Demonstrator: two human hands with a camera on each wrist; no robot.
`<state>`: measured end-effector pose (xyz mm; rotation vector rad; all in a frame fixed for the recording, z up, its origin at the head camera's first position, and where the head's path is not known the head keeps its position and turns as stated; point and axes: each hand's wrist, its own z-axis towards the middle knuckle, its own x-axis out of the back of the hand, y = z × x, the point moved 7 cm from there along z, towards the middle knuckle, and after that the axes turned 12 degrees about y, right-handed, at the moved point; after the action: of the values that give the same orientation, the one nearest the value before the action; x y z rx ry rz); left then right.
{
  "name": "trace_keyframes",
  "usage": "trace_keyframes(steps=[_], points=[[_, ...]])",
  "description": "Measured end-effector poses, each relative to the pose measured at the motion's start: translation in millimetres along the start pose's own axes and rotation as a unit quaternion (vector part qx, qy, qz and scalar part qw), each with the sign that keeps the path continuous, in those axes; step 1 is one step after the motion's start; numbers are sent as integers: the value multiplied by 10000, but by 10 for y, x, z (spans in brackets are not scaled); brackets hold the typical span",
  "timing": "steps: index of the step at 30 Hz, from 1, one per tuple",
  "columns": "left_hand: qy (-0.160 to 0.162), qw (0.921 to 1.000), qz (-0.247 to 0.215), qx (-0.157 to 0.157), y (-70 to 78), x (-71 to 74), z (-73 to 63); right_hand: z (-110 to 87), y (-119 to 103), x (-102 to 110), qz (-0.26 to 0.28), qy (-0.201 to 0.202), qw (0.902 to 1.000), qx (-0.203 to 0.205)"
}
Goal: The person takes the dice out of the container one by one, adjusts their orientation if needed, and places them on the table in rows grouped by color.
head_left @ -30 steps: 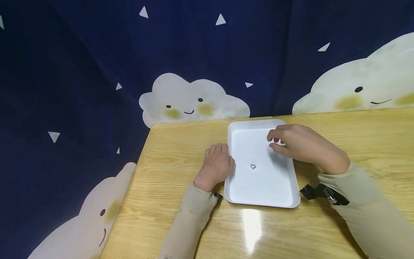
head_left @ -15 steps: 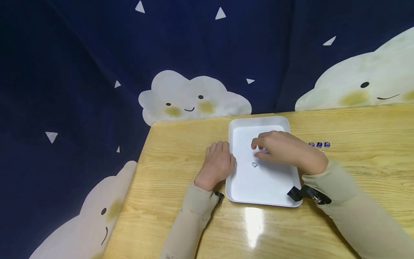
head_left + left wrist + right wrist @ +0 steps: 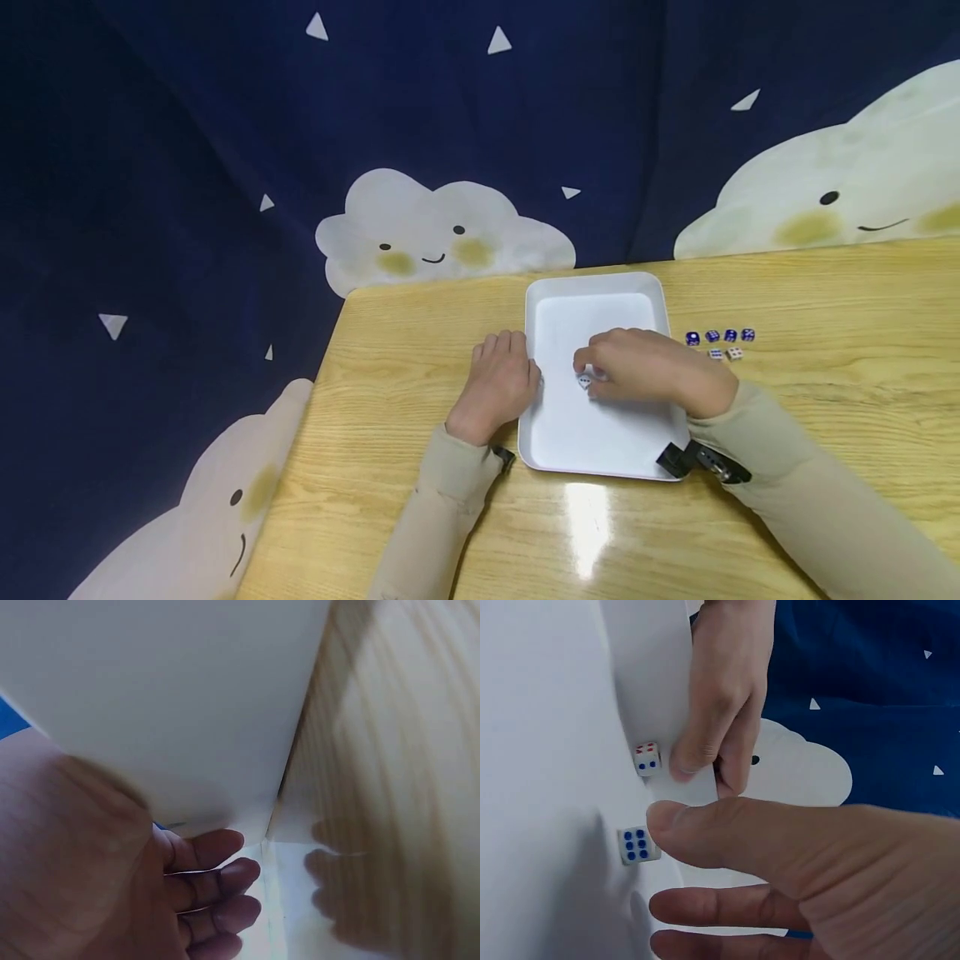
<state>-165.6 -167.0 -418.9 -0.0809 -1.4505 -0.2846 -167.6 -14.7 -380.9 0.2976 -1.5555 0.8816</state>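
A white tray [image 3: 600, 433] lies on the wooden table [image 3: 390, 367]. My left hand [image 3: 517, 371] sits at its left side, thumb and curled fingers pinching the rim [image 3: 682, 690]; the left wrist view shows the fingers [image 3: 214, 877] curled against the tray wall [image 3: 165, 697]. My right hand [image 3: 588, 371] hovers low over the tray's middle. Two white dice lie on the tray floor: one with red and blue pips [image 3: 647, 759], and one showing six blue pips [image 3: 638, 844]. My right thumb's tip [image 3: 664, 817] is against the six. The other fingers [image 3: 705, 907] are apart from it.
A row of several blue dice [image 3: 720, 336] and two white dice [image 3: 724, 353] stands on the table just right of the tray. A dark blue curtain with cloud faces [image 3: 442, 229] hangs behind the table. The table's left edge [image 3: 300, 433] runs close to my left arm.
My right hand moved from the tray's far right corner toward its middle and lowered beside the lone die. A second die now lies there. The dice on the table came into view.
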Motion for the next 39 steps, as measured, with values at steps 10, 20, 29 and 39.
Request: trace_keyframes(steps=[10, 20, 29, 39], points=[[74, 10000, -38, -51, 6, -1, -2, 21, -1, -70, -35, 192, 9992, 343], [77, 9999, -67, -28, 12, 12, -5, 23, -39, -11, -116, 644, 9957, 651], [22, 10000, -45, -12, 7, 7, -1, -4, -167, 215, -262, 1518, 9811, 1175], [-16, 10000, -77, -5, 2, 6, -7, -178, -181, 393, -409, 1861, 9729, 1309]])
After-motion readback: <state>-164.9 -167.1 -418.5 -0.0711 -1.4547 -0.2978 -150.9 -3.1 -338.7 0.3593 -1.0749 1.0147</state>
